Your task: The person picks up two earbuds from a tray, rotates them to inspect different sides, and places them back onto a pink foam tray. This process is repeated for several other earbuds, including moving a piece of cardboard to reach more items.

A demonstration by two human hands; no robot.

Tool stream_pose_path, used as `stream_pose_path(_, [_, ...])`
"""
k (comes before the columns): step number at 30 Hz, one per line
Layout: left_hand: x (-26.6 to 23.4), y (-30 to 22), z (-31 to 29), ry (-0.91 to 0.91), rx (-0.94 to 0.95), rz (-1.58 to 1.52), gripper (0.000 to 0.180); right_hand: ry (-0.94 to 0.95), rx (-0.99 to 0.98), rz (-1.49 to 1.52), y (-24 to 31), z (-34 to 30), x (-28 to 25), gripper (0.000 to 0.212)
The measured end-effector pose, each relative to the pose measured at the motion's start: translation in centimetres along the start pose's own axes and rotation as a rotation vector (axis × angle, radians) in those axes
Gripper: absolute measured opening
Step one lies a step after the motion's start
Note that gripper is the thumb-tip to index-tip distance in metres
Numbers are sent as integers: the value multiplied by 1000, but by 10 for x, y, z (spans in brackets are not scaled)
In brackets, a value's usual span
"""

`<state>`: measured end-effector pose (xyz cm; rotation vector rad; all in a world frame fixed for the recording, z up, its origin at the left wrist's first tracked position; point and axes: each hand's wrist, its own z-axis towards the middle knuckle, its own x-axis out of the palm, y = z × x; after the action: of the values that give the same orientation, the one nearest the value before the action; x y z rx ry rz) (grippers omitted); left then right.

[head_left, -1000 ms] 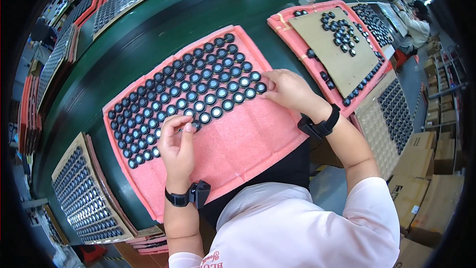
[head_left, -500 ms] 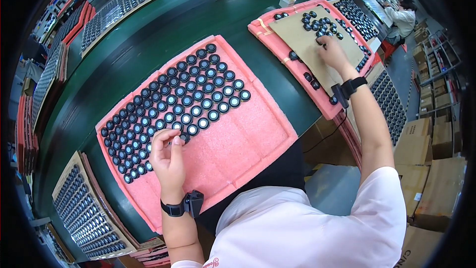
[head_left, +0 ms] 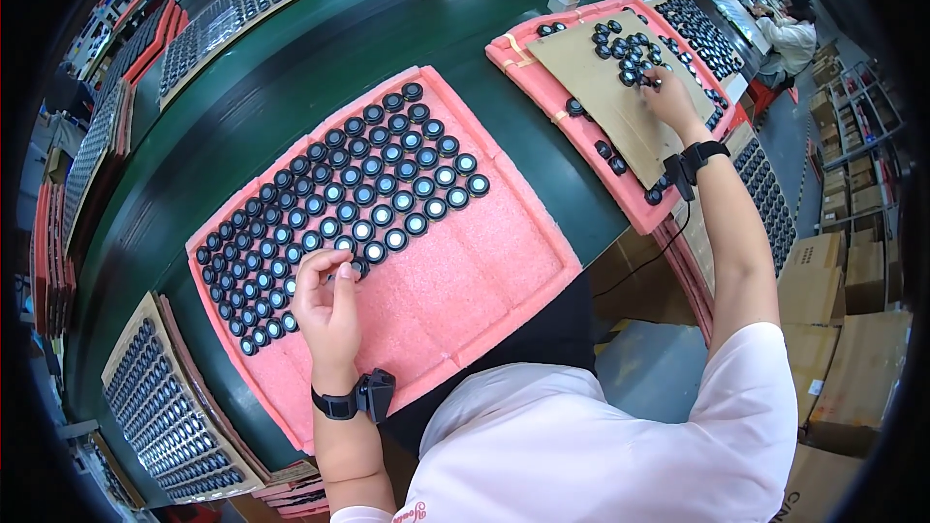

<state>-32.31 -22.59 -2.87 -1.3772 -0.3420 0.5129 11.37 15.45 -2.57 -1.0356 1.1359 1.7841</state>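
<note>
Rows of round black parts with pale silvery centres (head_left: 385,184) fill the far and left portion of a pink foam tray (head_left: 465,281) in front of me. My left hand (head_left: 327,305) is over the near edge of these rows, its fingers curled and the thumb close to the fingertips. One black part lies right beside those fingertips; whatever they hold, if anything, is hidden. At the right, my right hand (head_left: 673,102) pinches a small black round part (head_left: 651,83) above a brown cardboard sheet (head_left: 591,82). Loose black parts (head_left: 630,48) lie heaped beside it.
The cardboard lies on another pink tray (head_left: 635,208) holding scattered parts. A green work surface (head_left: 426,34) runs beneath both trays. Filled boards (head_left: 174,416) stand at the left. Cardboard boxes (head_left: 857,368) are at the right, and a co-worker (head_left: 790,34) sits far right.
My right hand has shifted slightly right, away from the heap, with a black part at its fingertips. My left hand has hardly moved.
</note>
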Motion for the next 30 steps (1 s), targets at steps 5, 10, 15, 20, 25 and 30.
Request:
stream_pose_path(5, [0, 0, -1, 3, -13, -13, 13, 17, 26, 156, 18, 6, 5, 30])
stream_pose_path(10, [0, -3, -2, 8, -9, 17, 12, 16, 55, 126, 26, 9, 14, 31])
stream_pose_path(15, [3, -3, 1, 23, 28, 28, 12, 47, 29, 84, 29, 7, 7, 33])
stream_pose_path(20, [-2, -5, -3, 31, 62, 16, 13, 199, -155, 375, 139, -32, 3, 37])
stream_pose_path(25, [-1, -6, -6, 159, -53, -205, 18, 537, -534, 709, 287, -127, -24, 42])
stream_pose_path(30, [-9, -5, -1, 266, -181, -473, 22, 473, -802, 898, 354, -167, 4, 41])
